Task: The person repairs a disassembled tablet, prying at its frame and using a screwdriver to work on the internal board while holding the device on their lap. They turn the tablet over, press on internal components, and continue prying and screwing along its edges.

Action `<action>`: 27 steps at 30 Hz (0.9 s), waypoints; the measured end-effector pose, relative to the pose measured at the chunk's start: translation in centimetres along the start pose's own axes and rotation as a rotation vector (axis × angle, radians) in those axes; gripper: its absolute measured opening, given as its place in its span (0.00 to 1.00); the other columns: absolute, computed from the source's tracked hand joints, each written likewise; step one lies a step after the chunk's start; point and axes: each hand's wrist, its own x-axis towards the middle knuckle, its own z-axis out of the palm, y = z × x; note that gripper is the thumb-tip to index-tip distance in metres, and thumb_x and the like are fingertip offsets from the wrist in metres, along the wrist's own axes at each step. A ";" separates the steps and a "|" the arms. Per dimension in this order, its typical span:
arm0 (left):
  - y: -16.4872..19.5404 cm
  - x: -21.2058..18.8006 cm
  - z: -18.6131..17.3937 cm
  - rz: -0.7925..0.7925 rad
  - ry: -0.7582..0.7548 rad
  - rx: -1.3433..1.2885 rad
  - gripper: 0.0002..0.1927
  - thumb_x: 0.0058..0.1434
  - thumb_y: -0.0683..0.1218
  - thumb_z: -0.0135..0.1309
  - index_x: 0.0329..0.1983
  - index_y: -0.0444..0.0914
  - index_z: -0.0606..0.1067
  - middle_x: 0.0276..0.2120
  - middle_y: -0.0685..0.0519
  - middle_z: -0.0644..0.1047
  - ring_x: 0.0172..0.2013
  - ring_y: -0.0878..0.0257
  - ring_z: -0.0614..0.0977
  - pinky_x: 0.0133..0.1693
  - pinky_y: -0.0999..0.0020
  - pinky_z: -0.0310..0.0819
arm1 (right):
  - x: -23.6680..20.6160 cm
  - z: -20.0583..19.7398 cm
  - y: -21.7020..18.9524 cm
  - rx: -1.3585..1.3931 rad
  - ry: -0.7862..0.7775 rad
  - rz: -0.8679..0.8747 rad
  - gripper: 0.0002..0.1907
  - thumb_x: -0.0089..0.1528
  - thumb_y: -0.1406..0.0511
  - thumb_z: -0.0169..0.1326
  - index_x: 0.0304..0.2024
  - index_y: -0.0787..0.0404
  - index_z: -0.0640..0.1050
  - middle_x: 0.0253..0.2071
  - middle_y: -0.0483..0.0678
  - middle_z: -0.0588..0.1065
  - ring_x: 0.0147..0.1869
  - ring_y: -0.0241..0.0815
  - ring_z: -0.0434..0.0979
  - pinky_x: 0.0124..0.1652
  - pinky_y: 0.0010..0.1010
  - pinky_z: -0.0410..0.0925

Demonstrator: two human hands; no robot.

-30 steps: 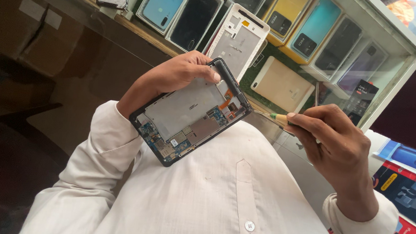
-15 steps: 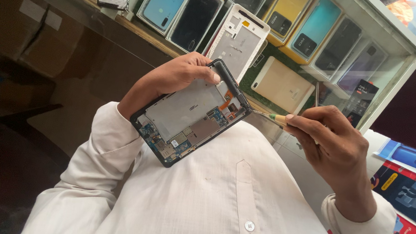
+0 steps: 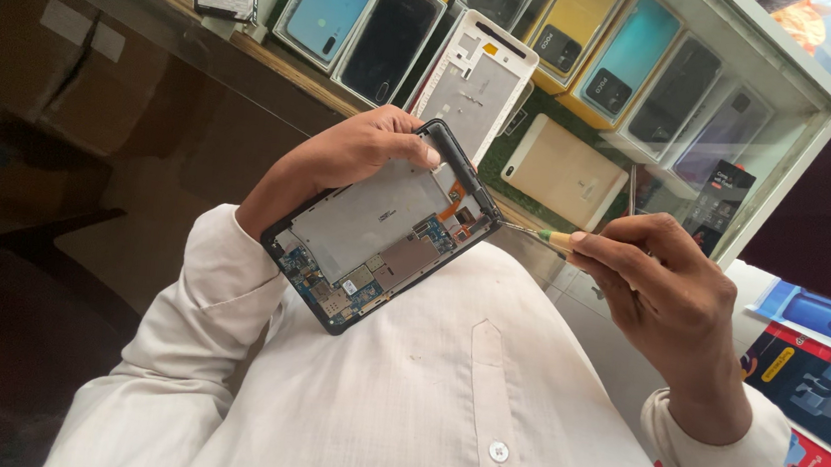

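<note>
Against the chest: left hand grips opened phone; right hand pinches screwdriver, tip at phone's edge.

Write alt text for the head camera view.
A left hand holds an opened black phone with its circuit boards exposed, while the right hand points a thin yellow-handled tool at its edge. Behind, a glass display case holds phone boxes.
</note>
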 end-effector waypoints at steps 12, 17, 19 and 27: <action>0.1 -0.1 0.2 0.010 -0.022 -0.041 0.15 0.59 0.50 0.56 0.37 0.33 0.82 0.33 0.51 0.82 0.30 0.67 0.80 0.37 0.75 0.74 | 0.2 -0.5 -0.6 0.000 -0.029 -0.007 0.11 0.60 0.70 0.67 0.45 0.60 0.82 0.39 0.47 0.76 0.38 0.36 0.79 0.34 0.29 0.72; 0.1 0.1 0.5 0.008 -0.018 0.023 0.15 0.59 0.50 0.56 0.36 0.32 0.82 0.32 0.50 0.82 0.29 0.66 0.79 0.37 0.74 0.74 | 0.5 -1.2 -1.3 -0.127 -0.148 -0.078 0.12 0.59 0.69 0.66 0.45 0.59 0.81 0.38 0.47 0.76 0.34 0.37 0.78 0.33 0.30 0.74; 0.1 0.2 0.7 0.010 -0.024 0.046 0.15 0.59 0.50 0.56 0.36 0.32 0.81 0.32 0.50 0.82 0.30 0.67 0.79 0.37 0.74 0.74 | 0.8 -1.9 -1.7 -0.210 -0.231 -0.148 0.14 0.57 0.72 0.64 0.46 0.60 0.81 0.38 0.48 0.75 0.35 0.39 0.78 0.33 0.30 0.74; 0.6 0.2 1.2 -0.004 -0.071 0.023 0.16 0.58 0.50 0.56 0.38 0.32 0.81 0.33 0.51 0.82 0.30 0.67 0.80 0.38 0.74 0.74 | 2.8 -3.3 -3.4 -0.396 -0.526 -0.310 0.17 0.55 0.68 0.61 0.45 0.68 0.76 0.32 0.49 0.68 0.29 0.41 0.74 0.29 0.34 0.72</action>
